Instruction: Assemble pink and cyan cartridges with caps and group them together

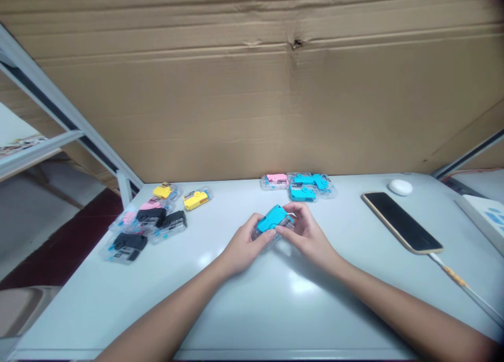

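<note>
Between both hands is a small clear plastic case with a bright blue cover [273,218], held tilted a little above the white table [244,309]. My left hand [247,245] grips its left side, the thumb along the near edge. On its right side my right hand [306,235] is closed, thumb on the near edge and fingers behind. Similar blue-covered cases [303,194] lie beyond my hands, beside a pink-covered case [275,181]. What the cases contain is too small to tell.
At the left lie several cases: yellow-covered [196,199], black-covered [129,245] and pink. On the right are a phone [402,223] with a white cable [457,276], a white rounded object [400,187] and a white box [482,217]. A cardboard wall [220,110] stands behind the table.
</note>
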The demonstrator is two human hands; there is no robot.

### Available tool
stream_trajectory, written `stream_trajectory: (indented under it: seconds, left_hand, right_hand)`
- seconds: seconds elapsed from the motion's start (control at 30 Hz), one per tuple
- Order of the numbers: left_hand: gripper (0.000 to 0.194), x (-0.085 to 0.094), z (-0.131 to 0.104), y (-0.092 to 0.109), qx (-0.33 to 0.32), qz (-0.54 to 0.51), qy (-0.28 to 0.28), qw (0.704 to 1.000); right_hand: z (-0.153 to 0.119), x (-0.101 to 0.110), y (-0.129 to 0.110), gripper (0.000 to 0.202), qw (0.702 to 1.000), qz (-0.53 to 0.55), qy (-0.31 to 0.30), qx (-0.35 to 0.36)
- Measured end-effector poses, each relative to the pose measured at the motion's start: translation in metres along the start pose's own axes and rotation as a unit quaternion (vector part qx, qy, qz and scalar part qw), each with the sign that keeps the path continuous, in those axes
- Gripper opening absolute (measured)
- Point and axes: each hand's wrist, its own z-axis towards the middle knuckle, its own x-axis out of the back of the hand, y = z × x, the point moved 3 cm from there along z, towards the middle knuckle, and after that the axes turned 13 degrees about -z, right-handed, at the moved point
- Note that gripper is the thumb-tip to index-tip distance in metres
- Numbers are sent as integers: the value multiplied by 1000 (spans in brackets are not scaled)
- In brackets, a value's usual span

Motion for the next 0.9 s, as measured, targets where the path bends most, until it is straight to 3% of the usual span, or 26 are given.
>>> stream_trajectory:
  seconds: [0.17, 0.9]
  left_hand:
    - [29, 0, 1, 1, -5, -2, -12, 1000]
    - [29, 3, 1, -5, -14, -3, -23, 1000]
  right_hand:
    - [2, 2, -1, 44, 1000, 7, -12, -8]
    - [1, 2, -8, 43, 998, 1, -57, -23]
